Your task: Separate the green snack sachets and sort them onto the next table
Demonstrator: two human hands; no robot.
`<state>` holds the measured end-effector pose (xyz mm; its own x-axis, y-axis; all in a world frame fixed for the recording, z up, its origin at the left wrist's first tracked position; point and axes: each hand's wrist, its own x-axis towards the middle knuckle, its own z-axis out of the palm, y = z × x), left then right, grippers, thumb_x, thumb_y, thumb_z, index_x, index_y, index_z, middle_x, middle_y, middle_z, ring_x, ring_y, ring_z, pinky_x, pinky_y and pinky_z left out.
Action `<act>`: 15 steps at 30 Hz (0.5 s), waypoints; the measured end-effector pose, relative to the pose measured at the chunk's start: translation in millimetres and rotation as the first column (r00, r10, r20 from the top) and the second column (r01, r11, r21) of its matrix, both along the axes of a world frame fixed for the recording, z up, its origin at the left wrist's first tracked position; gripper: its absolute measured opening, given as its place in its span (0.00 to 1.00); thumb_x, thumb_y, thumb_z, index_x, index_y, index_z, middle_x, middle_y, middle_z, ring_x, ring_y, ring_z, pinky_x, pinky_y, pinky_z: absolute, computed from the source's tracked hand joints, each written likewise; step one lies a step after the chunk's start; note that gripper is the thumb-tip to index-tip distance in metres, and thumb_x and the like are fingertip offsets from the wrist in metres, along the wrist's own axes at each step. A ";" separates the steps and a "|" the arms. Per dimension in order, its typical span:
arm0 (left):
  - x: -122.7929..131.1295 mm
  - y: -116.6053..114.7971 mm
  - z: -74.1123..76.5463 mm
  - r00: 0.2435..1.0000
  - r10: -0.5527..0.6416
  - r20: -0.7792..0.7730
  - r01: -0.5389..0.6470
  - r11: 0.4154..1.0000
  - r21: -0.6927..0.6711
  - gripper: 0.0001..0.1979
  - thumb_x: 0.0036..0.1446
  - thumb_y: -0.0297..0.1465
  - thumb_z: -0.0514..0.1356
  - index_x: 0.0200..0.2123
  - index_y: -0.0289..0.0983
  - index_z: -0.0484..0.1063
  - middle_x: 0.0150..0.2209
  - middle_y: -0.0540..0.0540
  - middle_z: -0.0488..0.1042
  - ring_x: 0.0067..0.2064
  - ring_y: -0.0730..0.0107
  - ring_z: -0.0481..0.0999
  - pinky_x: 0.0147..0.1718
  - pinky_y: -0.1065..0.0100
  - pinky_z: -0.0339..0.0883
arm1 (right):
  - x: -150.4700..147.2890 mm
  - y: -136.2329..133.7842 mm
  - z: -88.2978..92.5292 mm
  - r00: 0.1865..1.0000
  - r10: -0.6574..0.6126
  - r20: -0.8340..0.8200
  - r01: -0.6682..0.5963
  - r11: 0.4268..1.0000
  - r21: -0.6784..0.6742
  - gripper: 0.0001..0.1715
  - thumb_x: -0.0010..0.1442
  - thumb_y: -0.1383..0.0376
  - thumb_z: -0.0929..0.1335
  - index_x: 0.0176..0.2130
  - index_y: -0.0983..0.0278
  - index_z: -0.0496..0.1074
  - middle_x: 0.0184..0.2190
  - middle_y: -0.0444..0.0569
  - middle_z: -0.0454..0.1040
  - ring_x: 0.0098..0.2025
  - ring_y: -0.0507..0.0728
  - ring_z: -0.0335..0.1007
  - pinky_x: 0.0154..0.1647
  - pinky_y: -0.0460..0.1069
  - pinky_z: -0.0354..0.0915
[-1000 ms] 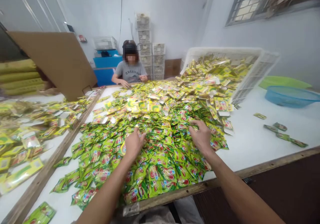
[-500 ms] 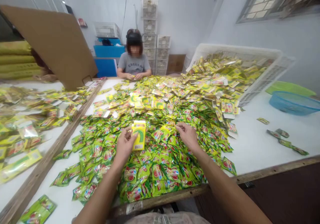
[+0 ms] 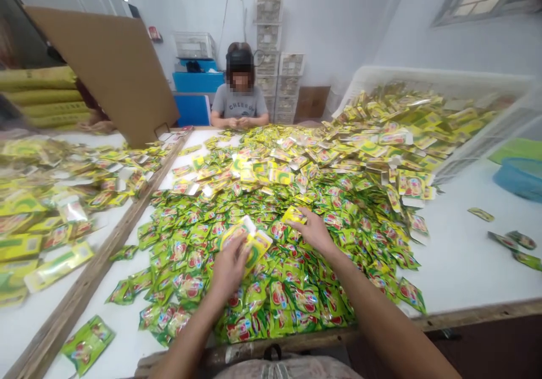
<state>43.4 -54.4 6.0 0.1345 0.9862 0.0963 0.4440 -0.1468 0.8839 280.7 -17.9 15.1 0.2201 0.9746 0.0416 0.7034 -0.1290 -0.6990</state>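
The yellow carton [image 3: 259,250] in the left hand [image 3: 231,261], upright half a second ago, now tips to the right. The right hand [image 3: 313,230] has gone from touching green sachets [image 3: 292,297] to pinching a yellow packet [image 3: 293,216]. Opposite, the co-worker's hands [image 3: 234,122], apart a second ago, have met.
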 end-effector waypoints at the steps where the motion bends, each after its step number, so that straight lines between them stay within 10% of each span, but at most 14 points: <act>1: 0.8 -2.6 -1.0 0.993 0.002 -0.120 0.009 0.996 0.093 0.22 0.53 0.37 0.56 0.51 0.35 0.66 0.50 0.39 0.71 0.53 0.55 0.67 0.53 0.55 0.59 | 1.6 -1.9 -1.8 0.997 -0.029 -0.065 0.029 0.999 0.014 0.31 0.49 0.55 0.68 0.51 0.65 0.68 0.47 0.52 0.73 0.48 0.62 0.68 0.47 0.54 0.63; 7: 2.9 -8.4 -1.6 0.943 -0.013 -0.332 0.040 0.996 0.075 0.28 0.48 0.32 0.61 0.54 0.36 0.62 0.52 0.38 0.69 0.52 0.54 0.68 0.49 0.56 0.63 | 6.9 -13.8 -5.3 0.936 -0.167 -0.310 0.200 0.977 0.078 0.32 0.42 0.51 0.71 0.44 0.67 0.72 0.40 0.54 0.75 0.39 0.62 0.70 0.41 0.54 0.65; 15: -5.4 4.9 -8.3 0.933 -0.006 0.359 0.124 0.944 -0.306 0.20 0.46 0.39 0.62 0.41 0.33 0.70 0.38 0.42 0.77 0.41 0.59 0.75 0.41 0.62 0.68 | -1.0 -19.7 17.2 0.900 -0.085 -0.428 0.220 0.935 0.279 0.22 0.48 0.49 0.68 0.31 0.67 0.71 0.25 0.46 0.70 0.26 0.53 0.63 0.27 0.47 0.61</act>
